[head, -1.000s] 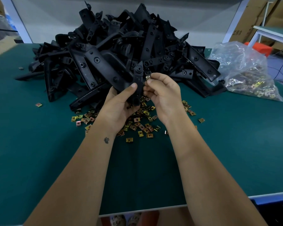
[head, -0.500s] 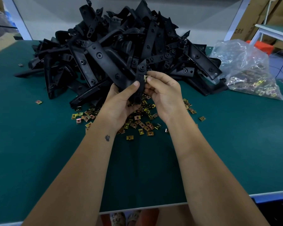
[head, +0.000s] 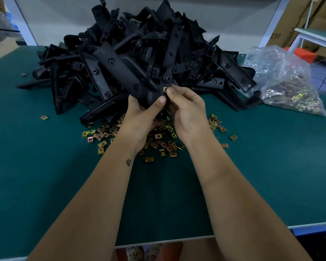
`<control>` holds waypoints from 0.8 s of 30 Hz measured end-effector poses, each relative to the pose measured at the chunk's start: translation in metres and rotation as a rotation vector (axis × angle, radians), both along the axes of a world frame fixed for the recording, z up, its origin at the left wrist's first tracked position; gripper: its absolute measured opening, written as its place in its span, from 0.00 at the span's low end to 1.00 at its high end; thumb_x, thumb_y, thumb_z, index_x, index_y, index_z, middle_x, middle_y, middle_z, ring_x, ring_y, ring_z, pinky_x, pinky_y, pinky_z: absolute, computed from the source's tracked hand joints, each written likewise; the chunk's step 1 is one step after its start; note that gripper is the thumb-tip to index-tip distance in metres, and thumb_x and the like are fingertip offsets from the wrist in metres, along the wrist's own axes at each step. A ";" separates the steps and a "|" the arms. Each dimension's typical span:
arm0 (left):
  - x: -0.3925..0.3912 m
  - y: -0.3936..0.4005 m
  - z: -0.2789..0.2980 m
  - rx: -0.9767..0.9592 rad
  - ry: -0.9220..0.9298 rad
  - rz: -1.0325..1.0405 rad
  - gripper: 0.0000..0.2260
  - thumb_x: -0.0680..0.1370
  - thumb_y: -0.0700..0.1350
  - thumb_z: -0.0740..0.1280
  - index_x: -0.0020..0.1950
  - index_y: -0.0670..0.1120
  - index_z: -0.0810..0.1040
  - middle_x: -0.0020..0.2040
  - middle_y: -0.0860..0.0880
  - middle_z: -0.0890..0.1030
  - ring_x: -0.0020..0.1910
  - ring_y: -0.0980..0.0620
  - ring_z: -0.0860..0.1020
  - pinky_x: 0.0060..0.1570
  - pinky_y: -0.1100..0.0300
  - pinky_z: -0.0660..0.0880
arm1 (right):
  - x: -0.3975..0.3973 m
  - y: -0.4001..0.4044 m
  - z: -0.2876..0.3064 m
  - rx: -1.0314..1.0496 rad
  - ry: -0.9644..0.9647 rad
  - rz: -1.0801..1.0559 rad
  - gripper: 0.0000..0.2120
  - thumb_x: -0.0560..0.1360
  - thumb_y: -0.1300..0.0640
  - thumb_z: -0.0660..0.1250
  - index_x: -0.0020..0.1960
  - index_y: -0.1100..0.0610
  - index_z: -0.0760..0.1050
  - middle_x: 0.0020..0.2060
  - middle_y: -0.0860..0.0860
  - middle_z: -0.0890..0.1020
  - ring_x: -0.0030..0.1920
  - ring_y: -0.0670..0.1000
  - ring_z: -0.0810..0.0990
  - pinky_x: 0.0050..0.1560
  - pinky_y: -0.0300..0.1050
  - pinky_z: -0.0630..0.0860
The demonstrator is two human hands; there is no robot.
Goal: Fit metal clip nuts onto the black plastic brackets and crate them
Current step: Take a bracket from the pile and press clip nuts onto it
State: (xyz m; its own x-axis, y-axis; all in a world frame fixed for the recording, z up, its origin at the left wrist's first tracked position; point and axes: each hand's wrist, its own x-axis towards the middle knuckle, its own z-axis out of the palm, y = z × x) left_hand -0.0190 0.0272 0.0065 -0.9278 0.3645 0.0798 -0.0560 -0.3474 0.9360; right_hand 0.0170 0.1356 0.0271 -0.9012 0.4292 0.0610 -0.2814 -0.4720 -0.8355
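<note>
Head view, left hand (head: 139,117) grip clamped on one bracket (head: 154,95), right hand (head: 186,112) pinching one clip nut (head: 165,89).

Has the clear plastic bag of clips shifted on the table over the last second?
No. The plastic bag lies beside the bracket pile as before; only the camera shifted.

views: one, on the person's head | faces: forward and down at the green tabletop (head: 45,185) | near: both arms reach out from the bottom edge, close up | far: boxes behind
</note>
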 end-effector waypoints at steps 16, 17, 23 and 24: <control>-0.006 -0.011 0.008 0.348 -0.222 0.036 0.08 0.79 0.43 0.69 0.55 0.47 0.73 0.43 0.51 0.84 0.41 0.55 0.83 0.40 0.60 0.79 | -0.005 0.027 -0.005 0.515 -0.277 -0.297 0.09 0.76 0.63 0.66 0.43 0.54 0.83 0.37 0.46 0.83 0.38 0.45 0.79 0.42 0.39 0.76; -0.007 -0.012 0.009 0.380 -0.238 0.034 0.07 0.79 0.43 0.69 0.54 0.47 0.73 0.41 0.52 0.84 0.39 0.55 0.83 0.40 0.60 0.79 | -0.005 0.030 -0.008 0.662 -0.342 -0.340 0.10 0.76 0.63 0.66 0.45 0.53 0.84 0.38 0.45 0.83 0.40 0.44 0.79 0.43 0.39 0.75; -0.003 -0.011 0.010 0.353 -0.244 0.019 0.06 0.79 0.43 0.69 0.51 0.47 0.72 0.37 0.53 0.83 0.35 0.57 0.82 0.39 0.60 0.79 | -0.007 0.027 -0.018 1.343 -0.546 -0.252 0.16 0.75 0.59 0.64 0.61 0.51 0.81 0.57 0.53 0.82 0.58 0.56 0.77 0.57 0.48 0.75; -0.003 -0.010 0.010 0.339 -0.238 0.014 0.06 0.79 0.43 0.69 0.50 0.47 0.72 0.37 0.53 0.84 0.36 0.57 0.82 0.39 0.60 0.79 | -0.008 0.025 -0.019 1.454 -0.587 -0.208 0.16 0.76 0.55 0.64 0.63 0.50 0.79 0.60 0.54 0.79 0.61 0.59 0.74 0.60 0.50 0.72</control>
